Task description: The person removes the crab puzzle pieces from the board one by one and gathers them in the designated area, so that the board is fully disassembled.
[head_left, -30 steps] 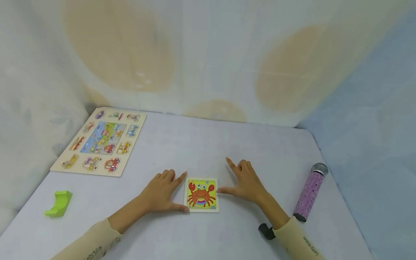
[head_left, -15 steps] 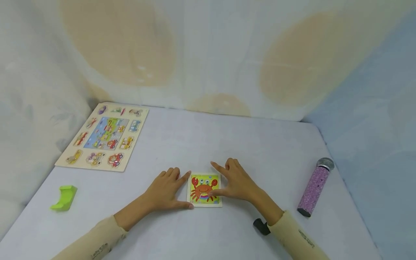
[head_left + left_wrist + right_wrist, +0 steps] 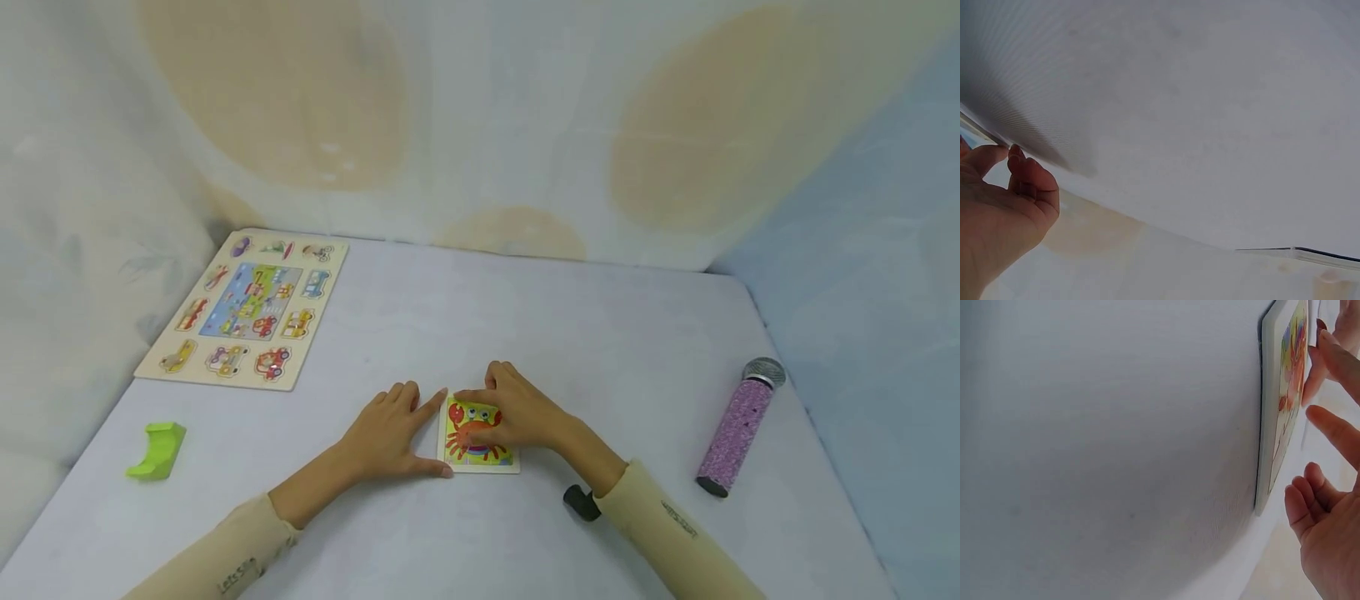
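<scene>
A small square crab puzzle (image 3: 480, 459) in a white frame lies flat on the white table, front and centre in the head view. My left hand (image 3: 386, 437) is at its left side, thumb and index finger spread to the two left corners. Over the puzzle reaches my right hand (image 3: 525, 417), index finger near its top edge and thumb across the crab; the other fingers are bent. From the right wrist view, the puzzle (image 3: 1288, 406) stands edge-on beside the right hand (image 3: 1332, 531). Only the left hand (image 3: 1013, 212) and tablecloth show in the left wrist view.
A vehicle puzzle board (image 3: 243, 312) lies at the back left. In front of it sits a green curved block (image 3: 159, 450). A glittery purple microphone (image 3: 738, 429) is at the right. Beside my right sleeve (image 3: 667, 521) lies a small black object (image 3: 582, 503), partly hidden.
My right hand has moved left, from the puzzle's right edge to over its picture. My left hand has stayed at the left side. The whole scene has shifted slightly in the head view.
</scene>
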A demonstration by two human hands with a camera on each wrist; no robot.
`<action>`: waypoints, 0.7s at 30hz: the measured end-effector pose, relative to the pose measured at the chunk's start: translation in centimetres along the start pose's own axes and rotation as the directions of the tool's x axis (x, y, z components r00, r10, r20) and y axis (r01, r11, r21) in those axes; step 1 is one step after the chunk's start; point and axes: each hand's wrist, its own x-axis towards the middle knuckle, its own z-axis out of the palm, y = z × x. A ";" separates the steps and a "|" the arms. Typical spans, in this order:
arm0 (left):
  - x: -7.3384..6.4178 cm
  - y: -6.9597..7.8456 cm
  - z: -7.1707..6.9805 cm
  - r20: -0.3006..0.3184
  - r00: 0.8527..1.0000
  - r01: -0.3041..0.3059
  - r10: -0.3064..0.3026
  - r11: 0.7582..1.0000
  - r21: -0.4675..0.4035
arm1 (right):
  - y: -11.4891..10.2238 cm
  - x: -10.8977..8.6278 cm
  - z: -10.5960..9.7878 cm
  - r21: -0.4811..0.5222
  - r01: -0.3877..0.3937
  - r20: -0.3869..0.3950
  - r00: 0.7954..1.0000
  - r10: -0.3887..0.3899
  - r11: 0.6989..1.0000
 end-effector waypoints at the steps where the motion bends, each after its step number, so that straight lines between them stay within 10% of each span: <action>1: 0.0 0.0 0.0 -0.001 1.000 0.002 -0.002 1.000 -0.005 | 0.0 0.2 0.0 0.005 0.012 0.003 1.000 -0.012 1.000; 21: 0.1 0.1 -0.4 0.024 1.000 0.006 -0.005 1.000 -0.017 | 1.1 1.8 0.0 -0.008 0.049 0.121 0.992 -0.048 0.999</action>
